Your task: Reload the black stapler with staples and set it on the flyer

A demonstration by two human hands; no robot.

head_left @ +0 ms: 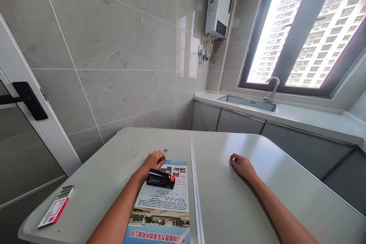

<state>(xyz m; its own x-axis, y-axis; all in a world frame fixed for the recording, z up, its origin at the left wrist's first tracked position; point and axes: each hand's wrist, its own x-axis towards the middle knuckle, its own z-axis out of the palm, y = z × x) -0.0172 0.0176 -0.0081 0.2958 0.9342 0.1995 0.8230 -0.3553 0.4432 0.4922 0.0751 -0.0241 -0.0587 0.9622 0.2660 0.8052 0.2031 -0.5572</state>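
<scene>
Left grip (153, 161) curled on leaflet (164, 204) edge, right grip (241, 166) fisted on table (228, 213)

Single head-worn view, looking forward and down across the grey table (234, 198) from close above. It faces the tiled wall (114, 45) and window (300, 26) beyond.

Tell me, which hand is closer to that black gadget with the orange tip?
The left: the left hand lies right by the black gadget, at its far end on the leaflet; the right hand rests on the table, across the seam.
</scene>
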